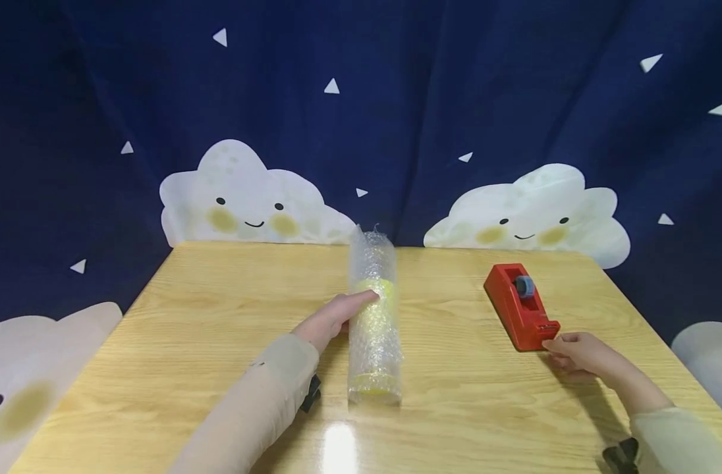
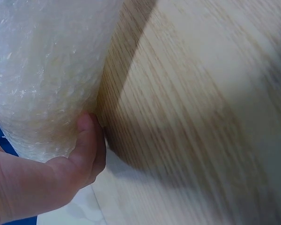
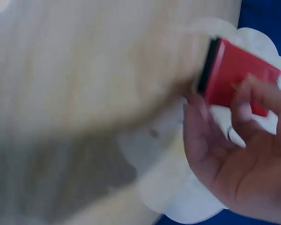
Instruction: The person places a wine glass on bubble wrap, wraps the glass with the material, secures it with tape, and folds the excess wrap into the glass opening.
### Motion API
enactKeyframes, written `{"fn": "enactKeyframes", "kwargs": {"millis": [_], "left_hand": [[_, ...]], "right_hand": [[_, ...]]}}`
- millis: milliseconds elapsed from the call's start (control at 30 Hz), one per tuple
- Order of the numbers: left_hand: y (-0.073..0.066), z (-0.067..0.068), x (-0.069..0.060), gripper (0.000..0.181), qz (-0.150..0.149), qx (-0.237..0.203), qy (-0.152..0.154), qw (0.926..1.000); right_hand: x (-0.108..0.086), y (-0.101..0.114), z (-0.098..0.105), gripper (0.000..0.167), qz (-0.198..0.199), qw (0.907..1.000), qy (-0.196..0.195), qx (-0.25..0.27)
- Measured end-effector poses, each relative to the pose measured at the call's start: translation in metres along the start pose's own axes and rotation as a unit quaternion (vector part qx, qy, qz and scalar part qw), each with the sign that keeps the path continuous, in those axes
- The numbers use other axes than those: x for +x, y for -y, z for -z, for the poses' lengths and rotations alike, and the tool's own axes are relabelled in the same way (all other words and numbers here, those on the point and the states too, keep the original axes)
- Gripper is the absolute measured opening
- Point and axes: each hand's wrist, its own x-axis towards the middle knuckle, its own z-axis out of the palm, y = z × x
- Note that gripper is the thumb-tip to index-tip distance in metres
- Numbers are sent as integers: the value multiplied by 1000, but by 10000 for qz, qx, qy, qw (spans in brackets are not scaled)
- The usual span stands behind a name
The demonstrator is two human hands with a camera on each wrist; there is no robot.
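Note:
A bubble-wrapped cylinder (image 1: 375, 336) with yellow showing through lies lengthwise on the wooden table. My left hand (image 1: 337, 315) grips it from the left, thumb on top; in the left wrist view the fingers of that hand (image 2: 61, 173) curl against the wrap (image 2: 47, 79). To the right stands a red tape dispenser (image 1: 515, 316) holding a small blue-cored roll (image 1: 524, 286). My right hand (image 1: 580, 353) pinches thumb and forefinger at its near, cutter end. The right wrist view has this hand (image 3: 243, 154) against the dispenser's red end (image 3: 241, 70); the tape's end is too small to make out.
Behind the wooden table (image 1: 248, 276) hangs a dark blue cloth (image 1: 385, 118) with white clouds and triangles. Dark devices are strapped at the left wrist (image 1: 311, 394) and the right wrist (image 1: 622, 455).

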Motion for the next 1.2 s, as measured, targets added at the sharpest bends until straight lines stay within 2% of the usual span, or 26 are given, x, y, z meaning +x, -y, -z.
{"fn": "enactKeyframes", "kwargs": {"millis": [200, 433, 533, 667, 767, 933, 1033, 1200], "left_hand": [[-2, 2, 0, 69, -39, 15, -78, 10000], [-1, 5, 0, 71, -66, -5, -95, 9999], [0, 5, 0, 70, -71, -47, -163, 9998], [0, 2, -2, 83, -224, -218, -419, 9986], [1, -1, -3, 97, -359, -279, -683, 9966], [2, -4, -3, 92, -513, -260, -861, 9946], [4, -6, -3, 87, -570, -213, -850, 9945], [3, -8, -3, 86, -578, -207, -862, 9944]], "right_hand": [[-12, 9, 11, 20, 623, 9965, 530, -186], [-17, 43, -8, 19, 1188, 9887, 886, -247], [-18, 62, -22, 36, 1330, 9839, 1169, -250], [-17, 91, -37, 69, 1654, 9786, 1157, -395], [-10, 112, -47, 57, 2006, 9751, 827, -455], [9, 145, -68, 29, 2650, 9632, 457, -29], [23, 161, -83, 21, 2883, 9554, 507, 404], [44, 180, -107, 14, 2974, 9446, 778, 1150]]}}
